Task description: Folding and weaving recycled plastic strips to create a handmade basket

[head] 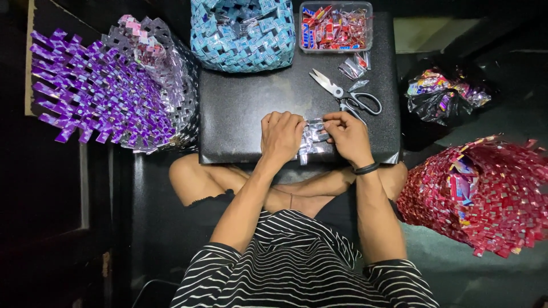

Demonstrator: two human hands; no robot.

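My left hand and my right hand both grip a small woven strip of silver foil wrappers, pressed down on a black board that rests over my crossed legs. The fingers of both hands pinch the strip's upper end from either side. A black band circles my right wrist. Scissors lie open on the board just beyond my right hand, with a few loose silver wrapper pieces beside them.
A clear tub of red wrappers and a blue woven basket sit at the board's far edge. A purple woven piece and a silver one lie left. A red woven basket and a black bag of wrappers lie right.
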